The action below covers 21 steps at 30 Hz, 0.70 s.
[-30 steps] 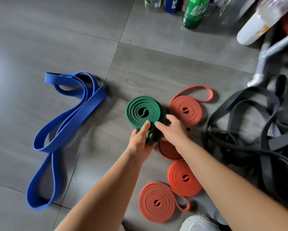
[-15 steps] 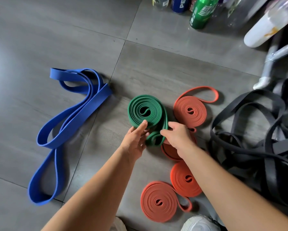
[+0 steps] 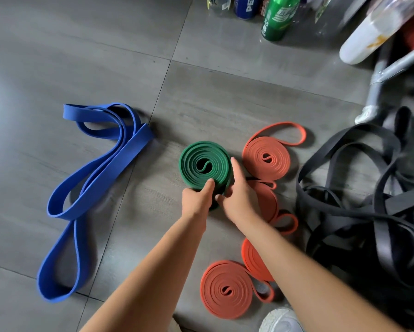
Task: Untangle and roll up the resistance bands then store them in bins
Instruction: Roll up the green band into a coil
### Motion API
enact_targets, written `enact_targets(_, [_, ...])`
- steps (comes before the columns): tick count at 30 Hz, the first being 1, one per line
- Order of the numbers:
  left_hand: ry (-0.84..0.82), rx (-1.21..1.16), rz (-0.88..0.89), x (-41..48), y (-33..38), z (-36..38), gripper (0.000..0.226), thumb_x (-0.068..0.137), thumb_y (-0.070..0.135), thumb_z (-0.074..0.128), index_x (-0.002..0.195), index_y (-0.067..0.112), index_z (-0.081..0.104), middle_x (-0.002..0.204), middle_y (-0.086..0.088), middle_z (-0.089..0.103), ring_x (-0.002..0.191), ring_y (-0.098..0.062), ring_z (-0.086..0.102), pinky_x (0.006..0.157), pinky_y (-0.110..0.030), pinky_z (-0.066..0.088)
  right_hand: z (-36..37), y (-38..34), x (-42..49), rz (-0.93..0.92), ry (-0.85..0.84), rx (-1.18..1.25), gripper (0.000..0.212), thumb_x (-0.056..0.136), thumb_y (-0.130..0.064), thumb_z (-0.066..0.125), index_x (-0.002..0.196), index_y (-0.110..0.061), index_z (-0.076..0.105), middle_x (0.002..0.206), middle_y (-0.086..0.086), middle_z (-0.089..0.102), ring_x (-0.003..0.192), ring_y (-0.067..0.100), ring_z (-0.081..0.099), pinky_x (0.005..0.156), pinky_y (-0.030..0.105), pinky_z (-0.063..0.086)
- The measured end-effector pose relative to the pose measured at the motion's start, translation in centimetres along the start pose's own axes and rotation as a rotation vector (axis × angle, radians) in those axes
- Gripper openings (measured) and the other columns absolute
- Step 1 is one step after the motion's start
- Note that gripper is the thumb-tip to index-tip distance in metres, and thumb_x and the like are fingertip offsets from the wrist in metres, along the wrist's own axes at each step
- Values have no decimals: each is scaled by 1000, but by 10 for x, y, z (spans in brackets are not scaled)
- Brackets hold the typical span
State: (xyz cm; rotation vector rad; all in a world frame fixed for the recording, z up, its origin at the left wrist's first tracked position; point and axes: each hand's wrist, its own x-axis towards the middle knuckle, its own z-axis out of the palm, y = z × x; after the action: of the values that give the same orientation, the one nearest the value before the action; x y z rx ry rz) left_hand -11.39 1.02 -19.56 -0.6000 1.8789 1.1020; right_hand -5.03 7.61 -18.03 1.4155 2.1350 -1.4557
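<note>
Coiled green band (image 3: 193, 172), orange coils (image 3: 265, 161) beside it, blue band (image 3: 119, 155) loose at left, black bands (image 3: 380, 248) tangled, perhaps several

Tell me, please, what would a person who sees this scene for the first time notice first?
The green roll at the middle of the grey floor draws the eye, with the left hand and the right hand both holding its near edge. To its left lies a loose blue band, unrolled; to its right are orange rolls and, further right, a tangled heap of black bands.
</note>
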Motion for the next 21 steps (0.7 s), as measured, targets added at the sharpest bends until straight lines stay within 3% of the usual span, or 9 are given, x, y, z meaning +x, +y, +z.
enact_targets(3, [241, 420, 105, 1, -1, -7, 66, 75, 53, 65, 120, 6, 50, 122, -17, 48, 111, -32, 46, 100, -39, 41, -1, 5, 2, -64, -2, -15, 88, 78, -8, 65, 147, -40, 21, 103, 10, 68, 95, 27, 63, 71, 23, 40])
enact_targets(5, [258, 443, 243, 2, -1, -18, 91, 69, 53, 72, 138, 11, 30, 135, -17, 38, 126, -34, 37, 103, -40, 34, -1, 5, 1, -90, 9, -46, 88, 78, -10, 67, 147, -38, 21, 103, 12, 68, 95, 28, 64, 72, 22, 40])
enact_targets(7, [165, 381, 394, 8, 1, -27, 106, 66, 43, 79, 147, 24, 13, 139, -12, 33, 129, -29, 36, 103, -41, 36, 1, 3, 1, -111, 22, -50, 86, 79, -14, 68, 148, -36, 20, 110, 11, 68, 101, 29, 63, 75, 24, 41])
enact_targets(11, [77, 351, 518, 14, 7, -30, 95, 65, 24, 80, 143, 27, 25, 118, 4, 38, 126, -22, 38, 100, -34, 39, 7, -5, -1, -149, 29, -74, 80, 84, -25, 65, 149, -22, 18, 119, 17, 64, 107, 35, 60, 80, 34, 45])
enact_targets(15, [-9, 304, 495, 6, 1, -31, 90, 61, 34, 72, 140, 26, 31, 126, -2, 43, 122, -23, 46, 101, -44, 44, 8, 3, -17, -133, -6, -110, 89, 82, -19, 65, 151, -11, 9, 130, 22, 55, 113, 34, 57, 85, 33, 43])
enact_targets(18, [-39, 343, 514, 7, 2, -30, 79, 74, 27, 69, 143, 28, 30, 132, -6, 44, 123, -23, 46, 102, -44, 42, 5, 13, -21, -144, -42, -101, 93, 81, -18, 66, 151, -9, 5, 135, 21, 51, 116, 33, 55, 88, 31, 41])
enact_targets(21, [-126, 202, 379, 8, 10, -35, 70, 77, 24, 61, 141, 31, 33, 120, -8, 51, 106, -26, 58, 81, -41, 54, -2, 21, -16, -114, -33, -24, 89, 81, -19, 69, 150, -17, 14, 127, 15, 59, 114, 29, 58, 89, 26, 40])
